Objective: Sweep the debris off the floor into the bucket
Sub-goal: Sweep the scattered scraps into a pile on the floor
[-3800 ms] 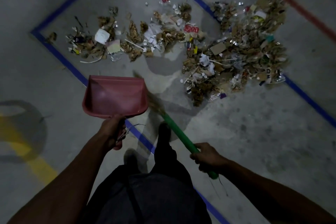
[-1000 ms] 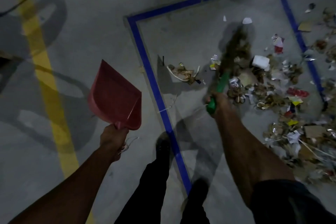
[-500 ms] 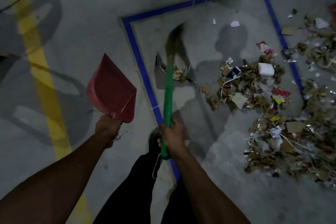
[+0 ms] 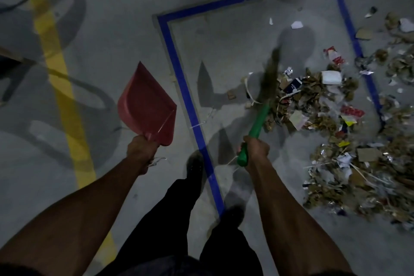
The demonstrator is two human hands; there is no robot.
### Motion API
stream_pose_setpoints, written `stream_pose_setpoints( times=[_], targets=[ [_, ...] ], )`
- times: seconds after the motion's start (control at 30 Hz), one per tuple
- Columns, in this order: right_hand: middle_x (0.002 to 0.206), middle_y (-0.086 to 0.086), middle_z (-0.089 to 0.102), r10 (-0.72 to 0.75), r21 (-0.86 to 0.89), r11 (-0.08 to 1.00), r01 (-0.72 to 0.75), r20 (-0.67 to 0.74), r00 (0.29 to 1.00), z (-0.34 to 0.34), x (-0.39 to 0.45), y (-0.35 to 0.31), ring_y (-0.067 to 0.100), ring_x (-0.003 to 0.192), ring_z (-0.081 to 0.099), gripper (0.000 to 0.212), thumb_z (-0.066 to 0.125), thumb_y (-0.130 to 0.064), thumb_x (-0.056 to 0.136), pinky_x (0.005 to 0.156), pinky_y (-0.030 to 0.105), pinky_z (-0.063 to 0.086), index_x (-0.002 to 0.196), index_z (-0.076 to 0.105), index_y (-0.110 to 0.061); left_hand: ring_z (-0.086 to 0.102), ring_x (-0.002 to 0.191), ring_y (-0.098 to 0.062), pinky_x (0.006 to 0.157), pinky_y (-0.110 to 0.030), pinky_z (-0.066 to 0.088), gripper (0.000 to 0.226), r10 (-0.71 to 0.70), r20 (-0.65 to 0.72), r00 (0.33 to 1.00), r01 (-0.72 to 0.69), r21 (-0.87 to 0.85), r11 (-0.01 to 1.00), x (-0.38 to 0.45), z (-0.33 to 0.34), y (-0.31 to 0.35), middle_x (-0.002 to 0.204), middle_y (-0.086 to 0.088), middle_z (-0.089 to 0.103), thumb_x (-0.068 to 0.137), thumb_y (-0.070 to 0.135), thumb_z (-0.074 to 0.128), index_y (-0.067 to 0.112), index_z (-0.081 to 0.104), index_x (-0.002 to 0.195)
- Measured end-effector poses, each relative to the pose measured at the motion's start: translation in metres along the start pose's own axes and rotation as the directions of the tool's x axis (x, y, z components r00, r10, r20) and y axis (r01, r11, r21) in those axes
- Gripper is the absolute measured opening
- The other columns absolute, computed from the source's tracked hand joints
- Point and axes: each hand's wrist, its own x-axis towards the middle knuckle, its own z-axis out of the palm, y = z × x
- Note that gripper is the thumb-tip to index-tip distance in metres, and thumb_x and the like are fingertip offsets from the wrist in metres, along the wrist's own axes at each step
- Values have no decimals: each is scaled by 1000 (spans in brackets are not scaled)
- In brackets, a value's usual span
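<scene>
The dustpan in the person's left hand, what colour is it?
The dustpan is red, seen clearly in the head view.

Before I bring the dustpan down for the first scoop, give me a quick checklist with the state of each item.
1. Broom grip: ok. The right hand grips the green broom handle.
2. Dustpan grip: ok. The left hand holds the red dustpan by its handle.
3. Dustpan on the floor by the debris: not ok. It is held up, left of the blue tape line, apart from the pile.
4. Debris gathered: not ok. The debris spreads widely and crosses the tape on the right.
5. Bristles at the pile: ok. The blurred broom head sits at its left edge.
6. Bucket within reach: cannot tell. None is in view.
</scene>
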Motion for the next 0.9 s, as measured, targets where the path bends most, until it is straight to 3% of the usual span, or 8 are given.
stream_pose_setpoints(
  times=[0.13, 0.23, 0.33, 0.43, 0.53, 0.67, 0.8, 0.9],
  targets=[
    [83, 13, 62, -230, -198, 950, 243, 84, 969, -3, -34, 31, 29, 65, 62, 21, 58, -10, 91, 63, 42, 57, 111, 61, -12, 64, 62, -32, 62, -37, 53, 22, 13, -1, 1000, -13, 52, 999, -11, -9, 2, 70, -18, 63, 83, 25, 64, 4, 61, 84],
    [77, 7, 63, -302, -358, 846, 395, 287, 909, 8, -65, 59, 30, 68, 67, 16, 60, -14, 89, 62, 43, 59, 105, 61, -17, 60, 52, -26, 48, -26, 45, 25, 12, -11, 1000, -12, 57, 998, -17, -19, 0, 64, -15, 61, 84, 26, 63, 2, 63, 89],
    [65, 6, 59, -261, -476, 720, 505, 489, 832, 32, -72, 79, 17, 39, 58, 15, 58, -14, 89, 37, 27, 47, 104, 57, -15, 67, 69, -34, 61, -34, 51, 34, 7, -26, 1000, -5, 73, 997, -19, -28, -4, 82, -24, 66, 84, 29, 63, -1, 64, 99],
    [66, 9, 59, -110, -555, 666, 499, 588, 801, 61, -65, 88, 21, 38, 56, 8, 57, -12, 85, 37, 23, 42, 93, 56, -14, 68, 76, -41, 71, -45, 56, 38, -27, -26, 999, 28, 52, 998, -17, -33, -8, 88, -32, 65, 84, 28, 63, -4, 62, 103],
    [65, 11, 53, 30, -494, 817, 297, 552, 833, 74, -56, 93, 20, 39, 51, 7, 57, -5, 86, 38, 22, 40, 79, 56, -8, 63, 58, -34, 53, -35, 51, 29, -47, -35, 998, 47, 16, 999, -15, -36, -13, 69, -25, 61, 84, 25, 62, -2, 63, 94],
    [62, 15, 48, 120, -221, 974, -46, 333, 935, 55, -43, 71, 17, 35, 47, 16, 57, -2, 91, 32, 19, 37, 75, 54, -2, 54, 42, -23, 39, -21, 39, 22, -86, -31, 996, 85, -26, 996, -13, -31, -16, 58, -13, 58, 81, 27, 64, 6, 59, 80],
    [65, 13, 54, 92, -126, 989, -76, 130, 987, -1, -24, 20, 21, 48, 50, 9, 60, -9, 92, 39, 25, 42, 90, 58, 0, 47, 38, -20, 45, -25, 41, 20, -106, 54, 993, 112, -114, 987, -12, -25, -15, 52, -10, 52, 73, 25, 65, 7, 57, 75],
    [68, 14, 54, 12, -101, 995, -4, 70, 997, -31, -32, 6, 22, 48, 50, 11, 58, -7, 93, 38, 25, 43, 102, 55, 0, 48, 39, -20, 47, -25, 43, 24, -93, 88, 992, 104, -138, 985, -13, -24, -11, 53, -10, 53, 67, 29, 63, 7, 57, 74]
  ],
)
